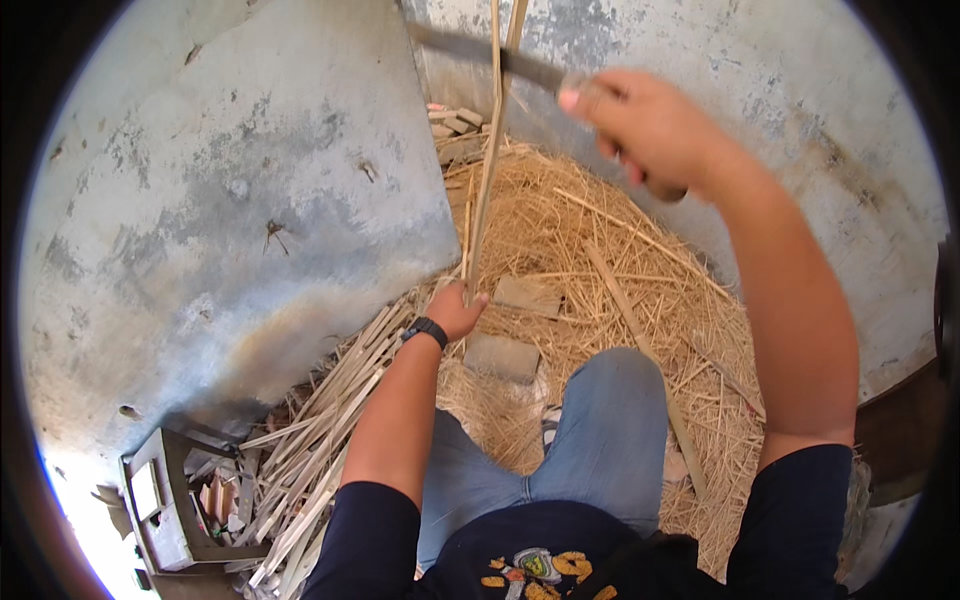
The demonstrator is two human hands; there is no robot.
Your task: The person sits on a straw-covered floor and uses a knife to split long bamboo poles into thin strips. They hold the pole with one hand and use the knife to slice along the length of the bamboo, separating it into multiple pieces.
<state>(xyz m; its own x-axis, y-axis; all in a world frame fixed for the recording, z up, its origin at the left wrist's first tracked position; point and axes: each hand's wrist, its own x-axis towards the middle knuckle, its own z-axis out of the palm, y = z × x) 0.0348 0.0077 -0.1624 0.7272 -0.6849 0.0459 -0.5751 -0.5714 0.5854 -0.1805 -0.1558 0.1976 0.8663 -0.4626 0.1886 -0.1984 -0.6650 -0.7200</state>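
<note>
My left hand (455, 310), with a black watch on its wrist, grips the lower end of a long thin bamboo strip (487, 150) that stands nearly upright and runs out of the top of the view. My right hand (645, 125) is raised high and closed on the handle of a long dark blade (480, 50), which lies across the strip near its top. The blade and the right hand are blurred. My knees in blue jeans are below the hands.
A heap of straw-like shavings (600, 260) covers the floor ahead, with a few flat blocks (502, 355) and a long stick (640, 340) on it. A pile of split bamboo strips (320, 440) lies at the left. A metal box (165, 500) stands lower left. Grey walls enclose the corner.
</note>
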